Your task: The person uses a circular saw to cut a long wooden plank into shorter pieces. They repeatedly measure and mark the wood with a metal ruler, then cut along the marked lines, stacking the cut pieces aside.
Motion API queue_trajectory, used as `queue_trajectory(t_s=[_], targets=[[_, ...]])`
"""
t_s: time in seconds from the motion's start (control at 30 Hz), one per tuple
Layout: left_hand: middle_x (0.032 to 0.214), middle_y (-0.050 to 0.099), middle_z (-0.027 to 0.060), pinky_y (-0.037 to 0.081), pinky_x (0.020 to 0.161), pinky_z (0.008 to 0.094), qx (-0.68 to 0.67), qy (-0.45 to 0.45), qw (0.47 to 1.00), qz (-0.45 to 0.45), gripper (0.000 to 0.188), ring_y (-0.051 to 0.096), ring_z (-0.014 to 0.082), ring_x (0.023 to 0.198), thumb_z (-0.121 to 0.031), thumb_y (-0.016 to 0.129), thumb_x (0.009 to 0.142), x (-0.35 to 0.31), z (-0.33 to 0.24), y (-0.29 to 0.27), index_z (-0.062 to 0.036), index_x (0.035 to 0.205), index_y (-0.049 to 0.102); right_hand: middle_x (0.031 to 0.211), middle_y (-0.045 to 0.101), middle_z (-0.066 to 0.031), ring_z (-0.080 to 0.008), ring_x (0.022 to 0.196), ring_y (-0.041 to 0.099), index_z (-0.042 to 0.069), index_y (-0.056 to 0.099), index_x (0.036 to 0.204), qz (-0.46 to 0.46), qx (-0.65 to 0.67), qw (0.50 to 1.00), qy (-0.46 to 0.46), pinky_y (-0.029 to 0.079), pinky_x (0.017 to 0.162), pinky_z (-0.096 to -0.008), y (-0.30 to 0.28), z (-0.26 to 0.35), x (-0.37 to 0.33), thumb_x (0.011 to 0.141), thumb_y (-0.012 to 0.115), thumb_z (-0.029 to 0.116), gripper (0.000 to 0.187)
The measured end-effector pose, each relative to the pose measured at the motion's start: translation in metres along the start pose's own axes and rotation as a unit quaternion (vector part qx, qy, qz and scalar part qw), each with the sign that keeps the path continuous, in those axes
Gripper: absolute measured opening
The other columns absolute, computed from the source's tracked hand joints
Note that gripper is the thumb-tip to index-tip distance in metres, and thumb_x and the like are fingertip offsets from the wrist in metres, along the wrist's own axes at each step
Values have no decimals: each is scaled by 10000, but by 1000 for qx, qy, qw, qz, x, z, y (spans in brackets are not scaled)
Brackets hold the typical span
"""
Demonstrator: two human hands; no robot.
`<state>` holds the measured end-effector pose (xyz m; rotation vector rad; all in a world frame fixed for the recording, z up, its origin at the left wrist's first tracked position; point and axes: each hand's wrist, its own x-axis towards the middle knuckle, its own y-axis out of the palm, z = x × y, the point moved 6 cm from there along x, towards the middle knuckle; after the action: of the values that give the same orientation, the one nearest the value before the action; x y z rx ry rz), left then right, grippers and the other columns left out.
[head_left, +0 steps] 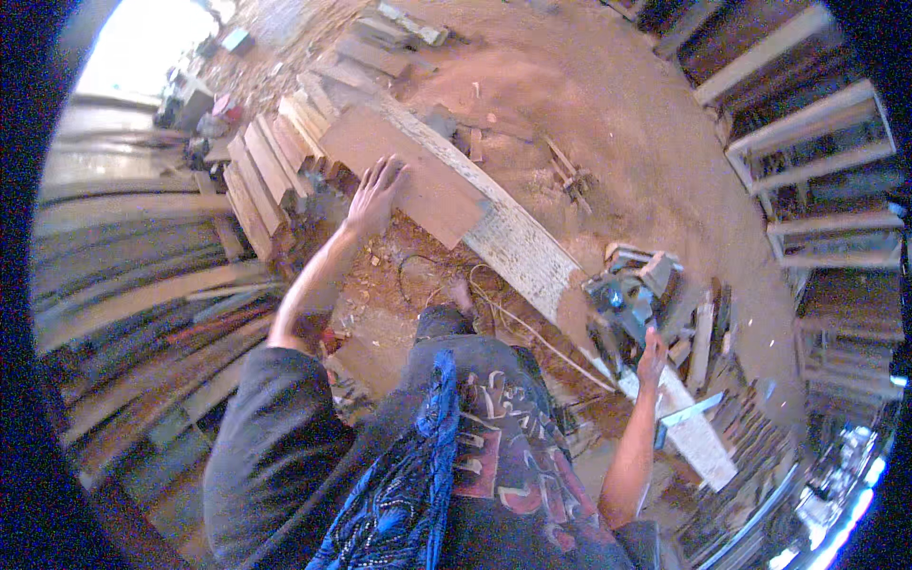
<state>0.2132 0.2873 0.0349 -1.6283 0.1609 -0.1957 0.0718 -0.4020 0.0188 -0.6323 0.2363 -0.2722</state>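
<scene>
My left hand (378,197) lies flat on a smooth brown board (432,185), its fingers spread. That board rests on a long, pale, worn plank (522,252), which slants from the upper left to the lower right. A power saw (619,296) with blue parts sits at the right part of the plank. Right beside the saw is my right hand (652,359), fingers stretched toward its near side; whether they touch it I cannot make out. Below that hand, a light blue strip (692,408) crosses the plank.
Stacked timber (261,166) stands beyond my left hand, with long planks (142,294) at the left. Wooden frames (812,123) line the right side. A pale cable (541,337) runs along the ground near my foot (463,296). Scraps (570,176) lie on the sawdust-covered floor.
</scene>
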Motion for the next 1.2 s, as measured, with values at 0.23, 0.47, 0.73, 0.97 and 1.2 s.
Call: queue_trajectory(t_s=[0.23, 0.47, 0.73, 0.97, 1.2], targets=[[1463, 439, 262, 423, 1050, 511, -177, -296, 914, 216, 808, 479, 445, 1262, -269, 730, 786, -232, -66, 165, -72, 1494, 395, 871, 706, -152, -286, 847, 656, 17, 736, 1029, 6, -56, 998, -3, 487, 774, -410, 21, 16, 9, 973, 548, 536, 555], [1237, 642, 267, 503, 975, 478, -302, -325, 794, 416, 656, 611, 411, 1153, -368, 711, 830, -461, -188, 165, 3, 1348, 555, 741, 683, -127, -229, 557, 634, -36, 719, 1015, 160, -32, 985, 62, 516, 610, -381, 25, 47, 10, 962, 500, 635, 708], [1288, 627, 228, 495, 994, 417, -244, -229, 854, 398, 582, 606, 329, 1175, -214, 668, 868, -391, -133, 133, -1, 1389, 520, 976, 733, -198, -419, 938, 690, 89, 716, 1112, 70, -11, 996, 59, 545, 842, -514, -8, 28, -131, 957, 478, 588, 575], [1333, 613, 194, 488, 1010, 364, -299, 91, 898, 310, 548, 602, 256, 1194, -80, 629, 900, -162, -243, 86, -5, 1424, 489, 887, 728, -224, -411, 908, 697, 81, 762, 1051, 15, 7, 967, 253, 527, 835, -515, -51, -47, -318, 921, 485, 658, 653], [1357, 559, 199, 455, 1038, 437, -289, 276, 898, 185, 488, 540, 326, 1259, -82, 616, 915, -41, -516, 33, -7, 1386, 511, 971, 717, -258, -440, 991, 680, 6, 661, 1193, -102, 95, 832, 536, 514, 897, -506, -6, -136, -459, 863, 555, 699, 775]])
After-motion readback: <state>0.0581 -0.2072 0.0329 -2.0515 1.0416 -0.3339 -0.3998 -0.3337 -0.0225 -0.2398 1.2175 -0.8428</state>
